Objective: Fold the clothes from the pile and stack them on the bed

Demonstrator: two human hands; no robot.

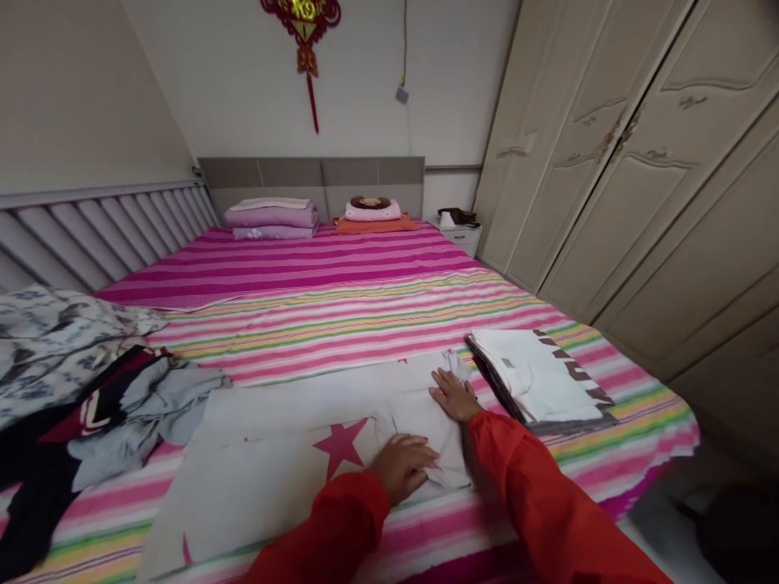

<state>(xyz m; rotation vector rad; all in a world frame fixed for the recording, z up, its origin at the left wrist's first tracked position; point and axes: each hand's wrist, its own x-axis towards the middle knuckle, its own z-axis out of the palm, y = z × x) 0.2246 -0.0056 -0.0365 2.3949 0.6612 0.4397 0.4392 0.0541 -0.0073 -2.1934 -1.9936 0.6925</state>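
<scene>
A pale grey cloth with pink stars (273,462) lies spread lengthwise over the striped bed, its right end folded and a little wrinkled. On that folded end, near the lower edge, rests my left hand (402,466), fingers stretched out to the right. Higher up, my right hand (454,395) lies flat with spread fingers by the cloth's right end. Both hands press on the fabric and neither grips it. Just right of my right hand sits a folded stack of white and dark clothes (539,377), apart from the cloth.
Loose clothes (146,397) are heaped on the left, beside a flower-patterned fabric (54,341). Folded purple bedding (273,217) and a pink pillow (372,211) stand by the headboard (365,174). A wardrobe (608,162) borders the right side; a railing (109,231) runs along the left.
</scene>
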